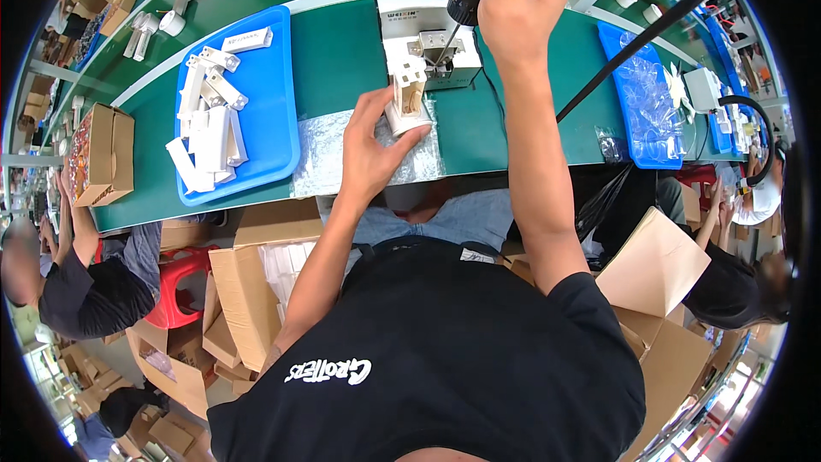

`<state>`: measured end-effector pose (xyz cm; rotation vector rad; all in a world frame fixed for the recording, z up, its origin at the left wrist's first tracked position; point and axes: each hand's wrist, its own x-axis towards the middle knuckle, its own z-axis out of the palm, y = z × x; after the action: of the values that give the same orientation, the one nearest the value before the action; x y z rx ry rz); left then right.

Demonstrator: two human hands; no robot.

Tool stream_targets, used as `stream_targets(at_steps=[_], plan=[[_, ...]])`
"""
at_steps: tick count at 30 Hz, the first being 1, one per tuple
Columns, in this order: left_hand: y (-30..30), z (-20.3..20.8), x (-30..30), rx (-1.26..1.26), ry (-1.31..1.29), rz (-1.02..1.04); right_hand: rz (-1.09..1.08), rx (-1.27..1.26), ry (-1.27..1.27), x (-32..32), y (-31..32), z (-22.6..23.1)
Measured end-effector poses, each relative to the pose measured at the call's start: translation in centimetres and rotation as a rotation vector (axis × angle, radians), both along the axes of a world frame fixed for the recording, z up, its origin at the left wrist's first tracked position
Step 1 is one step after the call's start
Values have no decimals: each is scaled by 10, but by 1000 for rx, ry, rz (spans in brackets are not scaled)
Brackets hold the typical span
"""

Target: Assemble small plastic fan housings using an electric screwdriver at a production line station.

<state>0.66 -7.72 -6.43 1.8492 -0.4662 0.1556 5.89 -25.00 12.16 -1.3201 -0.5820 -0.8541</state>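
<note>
My left hand grips a white plastic housing with a rounded base, thumb on one side and fingers on the other. The housing is tilted above a sheet of bubble wrap, just in front of a white benchtop machine, likely a screw feeder. My right hand is wrapped round a black electric screwdriver. Its thin bit slants down to the metal bracket on the machine's front. Whether the tip touches a screw is too small to tell.
On the green bench, a blue tray of white housings lies left. Another blue tray with clear plastic parts lies right. A black cable crosses beside my right arm. A cardboard box stands far left. People sit on both sides.
</note>
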Motion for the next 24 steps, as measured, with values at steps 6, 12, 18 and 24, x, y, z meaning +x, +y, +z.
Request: stream_targets(at_steps=[6,12,18,24], plan=[[-3,4,-1,-7,-16,18,47,179,182,-44,11,8],[-4,4,-2,21,9,21,3,63,120,-54,29,-5],[-5,8,-3,6,25,11,193,-17,-595,8,21,-21],[-1,7,0,29,22,-2,306,26,-702,10,28,-29]])
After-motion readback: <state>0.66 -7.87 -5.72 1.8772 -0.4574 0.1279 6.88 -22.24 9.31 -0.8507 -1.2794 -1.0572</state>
